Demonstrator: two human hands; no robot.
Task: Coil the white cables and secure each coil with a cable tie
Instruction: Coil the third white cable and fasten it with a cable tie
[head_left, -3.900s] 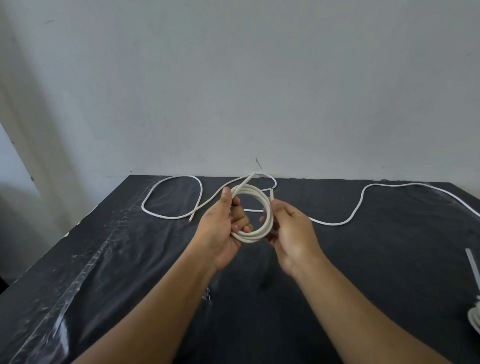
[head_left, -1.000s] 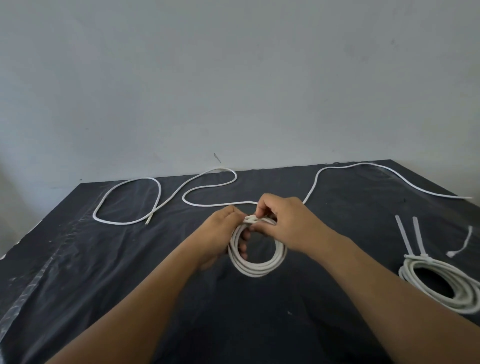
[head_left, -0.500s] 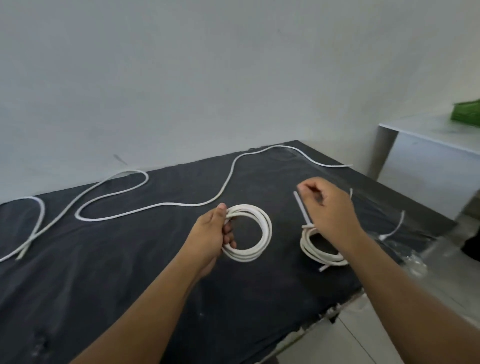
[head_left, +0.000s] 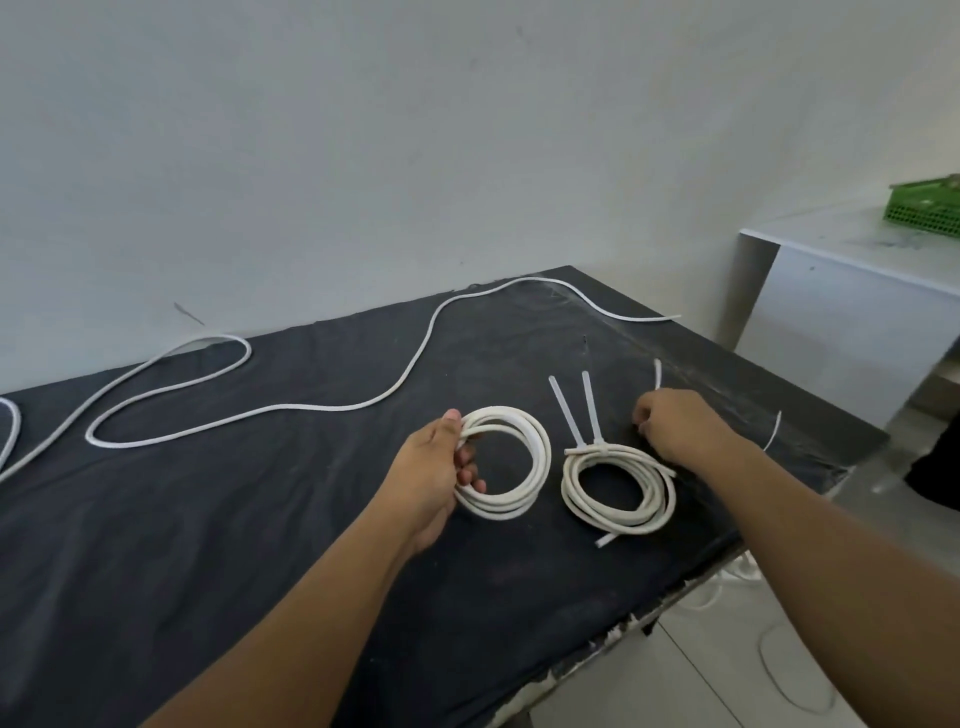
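Black-covered table against a plain wall. Left hand grips the untied coil at its left rim, thumb over the turns. The coil is probably light and springy, apt to unwind if released, so it is best held where the turns bunch. Right hand, fingers curled, appears to pinch a loose tie just beyond the tied coil. Table edge lies near on the right; open room lies left, nearer than the uncoiled cable.

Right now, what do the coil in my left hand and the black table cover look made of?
The coil: smooth matte off-white jacket, probably PVC or rubber; it bends in even loops. The table cover: thin black plastic sheet, likely; wrinkles and glossy streaks show.
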